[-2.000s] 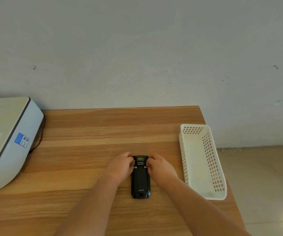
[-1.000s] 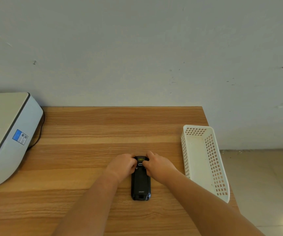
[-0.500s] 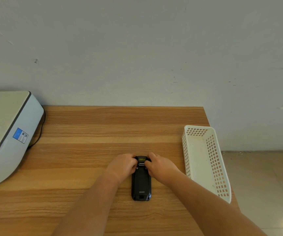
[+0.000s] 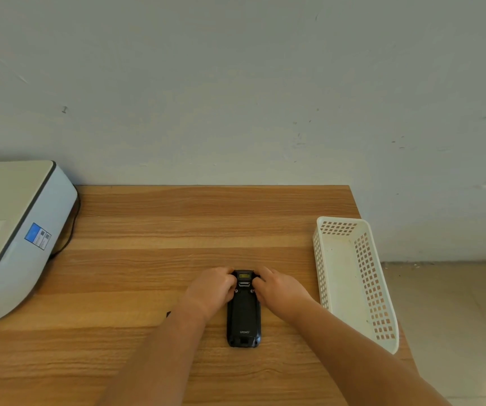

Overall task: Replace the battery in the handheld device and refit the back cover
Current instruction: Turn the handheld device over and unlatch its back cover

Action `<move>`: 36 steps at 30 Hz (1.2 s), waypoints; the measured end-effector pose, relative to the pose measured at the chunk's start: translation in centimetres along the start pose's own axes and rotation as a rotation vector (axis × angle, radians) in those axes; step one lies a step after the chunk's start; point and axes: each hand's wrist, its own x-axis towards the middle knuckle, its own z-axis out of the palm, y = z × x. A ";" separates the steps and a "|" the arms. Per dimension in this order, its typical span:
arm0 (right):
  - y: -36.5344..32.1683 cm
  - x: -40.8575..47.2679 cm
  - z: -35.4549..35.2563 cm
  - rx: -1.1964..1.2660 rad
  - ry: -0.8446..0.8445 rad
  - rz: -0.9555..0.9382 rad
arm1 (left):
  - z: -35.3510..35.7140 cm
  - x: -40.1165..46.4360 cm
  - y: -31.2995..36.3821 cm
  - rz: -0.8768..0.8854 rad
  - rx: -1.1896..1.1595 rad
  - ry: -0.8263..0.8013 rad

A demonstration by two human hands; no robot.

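Right hand point(image 4: 280, 291) has shifted off the device point(image 4: 244, 315) top to its flank; left hand point(image 4: 214, 288) unchanged. Both hands' fingers pinch its upper sides; cover latches likely being worked.

Bare table point(image 4: 206, 224) ahead; printer point(image 4: 16, 230) bounds left, basket point(image 4: 353, 276) right — apparently empty.

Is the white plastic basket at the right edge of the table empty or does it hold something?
Empty. The perforated white plastic basket shows only its bare pale floor; no battery or cover lies inside.
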 end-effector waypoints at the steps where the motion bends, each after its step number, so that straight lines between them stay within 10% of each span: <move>1: 0.0 0.0 0.0 -0.001 0.002 0.004 | 0.0 0.0 0.0 -0.002 -0.001 -0.004; 36: -1.5 -0.5 0.2 0.538 0.141 0.397 | -0.1 -0.3 0.4 -0.035 -0.062 0.042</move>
